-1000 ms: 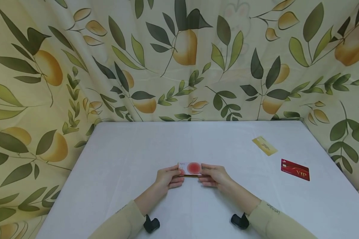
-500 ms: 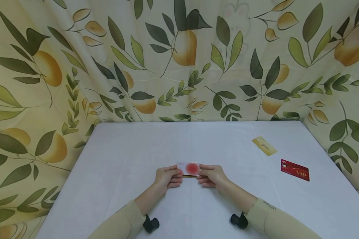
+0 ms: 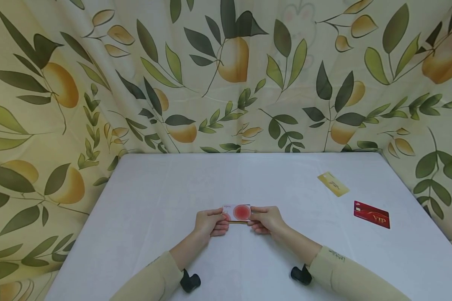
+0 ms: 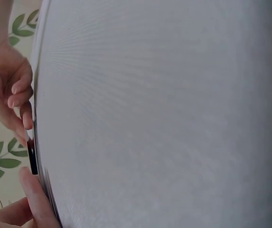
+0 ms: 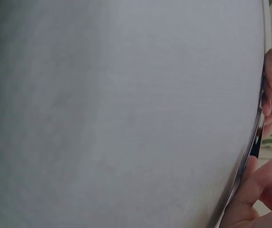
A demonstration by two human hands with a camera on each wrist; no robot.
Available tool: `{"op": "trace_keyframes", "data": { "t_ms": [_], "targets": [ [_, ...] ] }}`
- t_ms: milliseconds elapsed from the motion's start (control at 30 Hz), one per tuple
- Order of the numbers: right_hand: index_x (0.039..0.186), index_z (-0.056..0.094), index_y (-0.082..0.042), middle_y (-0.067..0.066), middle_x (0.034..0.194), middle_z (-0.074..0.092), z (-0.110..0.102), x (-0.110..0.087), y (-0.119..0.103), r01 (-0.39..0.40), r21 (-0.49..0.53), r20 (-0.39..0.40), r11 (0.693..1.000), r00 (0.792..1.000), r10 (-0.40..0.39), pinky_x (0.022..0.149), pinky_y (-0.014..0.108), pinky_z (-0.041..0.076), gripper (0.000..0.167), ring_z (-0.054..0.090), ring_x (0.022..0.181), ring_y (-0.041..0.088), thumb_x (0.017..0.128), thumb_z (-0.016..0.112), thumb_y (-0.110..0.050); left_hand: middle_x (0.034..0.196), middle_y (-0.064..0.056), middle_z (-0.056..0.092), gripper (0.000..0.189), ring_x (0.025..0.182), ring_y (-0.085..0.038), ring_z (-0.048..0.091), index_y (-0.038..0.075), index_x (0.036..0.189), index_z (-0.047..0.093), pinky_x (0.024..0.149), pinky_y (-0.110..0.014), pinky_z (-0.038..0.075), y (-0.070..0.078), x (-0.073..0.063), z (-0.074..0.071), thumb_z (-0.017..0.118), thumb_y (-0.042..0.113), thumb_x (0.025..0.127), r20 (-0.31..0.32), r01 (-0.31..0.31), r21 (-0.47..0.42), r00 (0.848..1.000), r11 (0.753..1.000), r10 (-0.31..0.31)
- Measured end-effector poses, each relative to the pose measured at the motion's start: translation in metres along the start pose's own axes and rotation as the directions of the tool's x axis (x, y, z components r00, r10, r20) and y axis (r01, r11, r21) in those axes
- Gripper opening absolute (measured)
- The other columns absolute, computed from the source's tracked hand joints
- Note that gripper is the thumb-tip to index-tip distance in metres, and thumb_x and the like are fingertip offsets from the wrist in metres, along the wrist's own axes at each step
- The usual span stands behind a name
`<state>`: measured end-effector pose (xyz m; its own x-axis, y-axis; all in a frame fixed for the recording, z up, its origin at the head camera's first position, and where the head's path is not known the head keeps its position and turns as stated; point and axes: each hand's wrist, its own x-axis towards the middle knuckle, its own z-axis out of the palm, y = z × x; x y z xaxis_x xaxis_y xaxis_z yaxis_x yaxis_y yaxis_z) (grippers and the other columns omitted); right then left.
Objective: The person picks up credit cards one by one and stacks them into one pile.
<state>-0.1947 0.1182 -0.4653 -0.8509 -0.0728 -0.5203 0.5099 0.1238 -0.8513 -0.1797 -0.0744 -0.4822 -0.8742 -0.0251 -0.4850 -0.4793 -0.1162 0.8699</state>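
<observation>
A small white card with red circles [image 3: 238, 212] is held level between both hands, low over the middle of the table. A thin gold-brown edge shows just below its near side, like another card underneath. My left hand [image 3: 209, 223] pinches the left end, thumb along the top and fingers beneath. On the right end, my right hand [image 3: 269, 219] grips the same way. Both wrist views catch the held piece only edge-on, as a dark strip [image 4: 32, 156] between the fingertips. Far right lie a gold card [image 3: 333, 184] and a red VIP card [image 3: 371, 214].
A white cloth covers the table [image 3: 165, 184]. Behind it and along the left side hangs a curtain [image 3: 226, 113] printed with fruit and leaves. Small black devices [image 3: 301, 275] are strapped at both wrists, below the sleeves.
The held card and the right hand have shifted slightly left. Both hands keep their grip, and the two cards on the right stay where they lie.
</observation>
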Motion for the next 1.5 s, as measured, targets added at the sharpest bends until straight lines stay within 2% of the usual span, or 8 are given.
{"op": "trace_keyframes", "data": {
  "t_ms": [233, 667, 900, 1033, 1267, 1500],
  "targets": [
    [0.123, 0.055, 0.003, 0.006, 0.057, 0.062, -0.002, 0.005, 0.006, 0.019, -0.014, -0.008, 1.000, 1.000, -0.019, 0.041, 0.019, 0.049, 0.042, 0.055, 0.042, 0.007, 0.081, 0.063, 0.000, 0.065, -0.007, 0.066, 0.032, 0.048, -0.012, 0.062, -0.004, 0.114, 0.060, 0.048, -0.027, 0.054, -0.003, 0.002, 0.003, 0.063, 0.000, 0.083, -0.017, -0.022, 0.001, 1.000, 1.000, 0.022],
    [0.119, 0.056, 0.005, 0.008, 0.061, 0.065, -0.008, 0.003, 0.005, 0.059, -0.014, 0.015, 0.998, 0.998, -0.059, 0.044, 0.021, 0.051, 0.037, 0.059, 0.046, 0.011, 0.083, 0.061, 0.001, 0.061, -0.006, 0.064, 0.032, 0.046, -0.011, 0.060, -0.004, 0.113, 0.058, 0.045, -0.024, 0.053, -0.001, 0.001, 0.008, 0.062, -0.002, 0.081, -0.047, -0.022, 0.016, 0.999, 1.000, 0.023],
    [0.119, 0.055, 0.004, 0.008, 0.068, 0.067, -0.017, -0.001, -0.002, 0.022, 0.000, 0.012, 1.000, 1.000, -0.022, 0.046, 0.022, 0.052, 0.036, 0.062, 0.050, 0.012, 0.085, 0.061, -0.005, 0.061, -0.006, 0.064, 0.030, 0.047, -0.012, 0.061, -0.003, 0.112, 0.057, 0.048, -0.027, 0.054, -0.001, 0.002, 0.008, 0.060, 0.003, 0.083, -0.071, -0.012, 0.017, 0.997, 1.000, 0.013],
    [0.119, 0.056, 0.003, 0.007, 0.076, 0.068, -0.032, -0.005, -0.006, -0.008, 0.003, 0.009, 1.000, 1.000, 0.008, 0.051, 0.023, 0.054, 0.036, 0.063, 0.055, 0.012, 0.087, 0.061, -0.010, 0.063, -0.006, 0.065, 0.030, 0.050, -0.013, 0.063, -0.003, 0.112, 0.057, 0.050, -0.028, 0.055, 0.001, 0.001, 0.009, 0.059, 0.004, 0.083, -0.089, 0.014, -0.026, 0.996, 1.000, -0.017],
    [0.127, 0.047, 0.005, 0.006, 0.087, 0.069, -0.072, -0.010, -0.012, -0.040, 0.030, 0.102, 0.999, 0.994, 0.036, 0.065, 0.029, 0.056, 0.043, 0.067, 0.069, 0.014, 0.090, 0.057, -0.014, 0.071, -0.009, 0.066, 0.032, 0.058, -0.016, 0.066, -0.002, 0.114, 0.057, 0.057, -0.032, 0.057, 0.008, -0.007, 0.017, 0.059, 0.007, 0.084, -0.046, 0.073, -0.084, 0.996, 0.994, -0.077],
    [0.133, 0.040, 0.004, 0.010, 0.103, 0.066, -0.122, -0.020, -0.014, -0.043, 0.054, 0.230, 0.998, 0.973, 0.030, 0.079, 0.033, 0.054, 0.050, 0.066, 0.089, 0.021, 0.093, 0.054, -0.021, 0.073, -0.009, 0.067, 0.028, 0.062, -0.018, 0.067, -0.002, 0.110, 0.059, 0.060, -0.033, 0.057, 0.015, -0.011, 0.040, 0.060, 0.007, 0.084, 0.003, 0.054, -0.106, 0.999, 0.993, -0.054]
  ]
}}
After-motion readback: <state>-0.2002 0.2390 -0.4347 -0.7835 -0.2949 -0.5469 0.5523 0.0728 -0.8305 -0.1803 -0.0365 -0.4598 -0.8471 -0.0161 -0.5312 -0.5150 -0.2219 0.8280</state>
